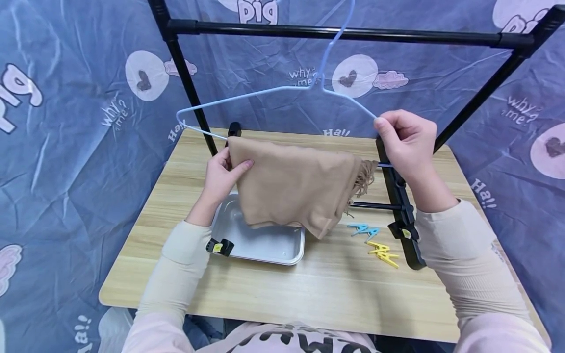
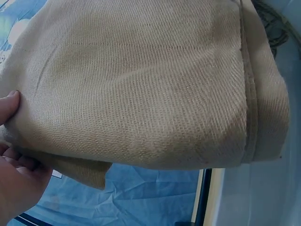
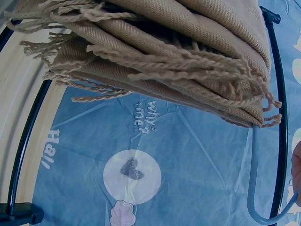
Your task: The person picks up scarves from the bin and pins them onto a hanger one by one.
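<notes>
A tan scarf [image 1: 295, 181] with a fringed end hangs folded over the lower bar of a light blue hanger [image 1: 265, 91]. My left hand [image 1: 222, 177] pinches the scarf's upper left corner, thumb in front and fingers behind. In the left wrist view the scarf [image 2: 141, 94] fills most of the picture, with the left hand [image 2: 21, 183] at its edge. My right hand [image 1: 408, 142] grips the hanger's right shoulder near its end. Folded layers and twisted fringe [image 3: 188, 70] show in the right wrist view, beside the hanger's bent corner [image 3: 256, 207].
A black rack with a crossbar [image 1: 273, 30] stands on the wooden table [image 1: 335, 284]. Under the scarf sits a white tray [image 1: 265, 247]. Blue clothespins [image 1: 364, 230] and yellow clothespins [image 1: 383, 253] lie near the rack's right foot [image 1: 408, 235]. A printed blue cloth [image 1: 88, 162] hangs around the table.
</notes>
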The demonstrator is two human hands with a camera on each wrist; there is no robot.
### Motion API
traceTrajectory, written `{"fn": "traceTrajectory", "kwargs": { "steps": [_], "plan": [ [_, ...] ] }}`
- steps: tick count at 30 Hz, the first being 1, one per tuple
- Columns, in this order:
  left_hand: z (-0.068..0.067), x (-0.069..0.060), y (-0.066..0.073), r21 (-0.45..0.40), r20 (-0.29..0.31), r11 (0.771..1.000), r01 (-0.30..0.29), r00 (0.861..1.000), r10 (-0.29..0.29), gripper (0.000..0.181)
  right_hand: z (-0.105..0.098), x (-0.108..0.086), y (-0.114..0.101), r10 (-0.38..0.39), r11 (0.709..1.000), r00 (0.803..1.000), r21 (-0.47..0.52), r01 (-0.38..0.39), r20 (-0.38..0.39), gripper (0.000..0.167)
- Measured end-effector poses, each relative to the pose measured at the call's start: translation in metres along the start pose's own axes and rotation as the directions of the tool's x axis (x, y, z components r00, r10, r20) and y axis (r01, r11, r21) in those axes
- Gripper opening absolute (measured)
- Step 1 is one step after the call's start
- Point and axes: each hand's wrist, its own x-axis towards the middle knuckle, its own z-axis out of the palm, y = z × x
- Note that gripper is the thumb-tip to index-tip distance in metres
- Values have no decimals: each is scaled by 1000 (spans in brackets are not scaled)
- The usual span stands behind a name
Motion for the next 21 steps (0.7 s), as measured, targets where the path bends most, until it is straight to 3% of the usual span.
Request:
{"fn": "traceTrajectory", "kwargs": {
  "steps": [4,7,9,11,13,14,16,18,19,20,21],
  "plan": [
    [-5,4,-10,-32,-6,999,17,1000,-17,32,-1,0,-1,5,1000,1000,-7,-5,-7,14],
    [-12,8,-15,-108,-37,994,-14,999,10,42,-1,0,-1,9,1000,1000,-2,-9,-17,14],
    [-17,10,-13,-196,-90,978,-77,994,60,54,-1,1,-1,8,1000,1000,-1,-8,-17,14],
    [-23,14,-7,-266,-176,949,-168,977,124,67,-2,1,-1,8,1000,1000,2,-8,-14,14],
    [-28,18,3,-278,-285,923,-265,941,184,83,-2,2,-1,8,1000,1000,0,-8,-4,14],
    [-30,20,9,-258,-341,914,-312,915,217,91,-2,2,-1,7,1000,1000,-1,-7,1,14],
    [-33,23,25,-131,-441,916,-379,850,288,96,-2,2,-1,5,1000,1000,-5,-5,13,14],
    [-34,25,40,63,-484,912,-406,787,384,90,-3,2,0,1,1000,1000,-11,-1,21,15],
    [-35,27,46,168,-481,894,-416,757,442,84,-3,1,0,-1,1000,1000,-15,2,24,15],
    [-35,29,52,276,-463,860,-429,725,510,78,-3,2,0,-3,1000,1000,-19,3,26,15],
    [-34,31,57,373,-426,812,-448,695,579,72,-2,2,0,-4,1000,1000,-22,4,28,14]
  ]
}}
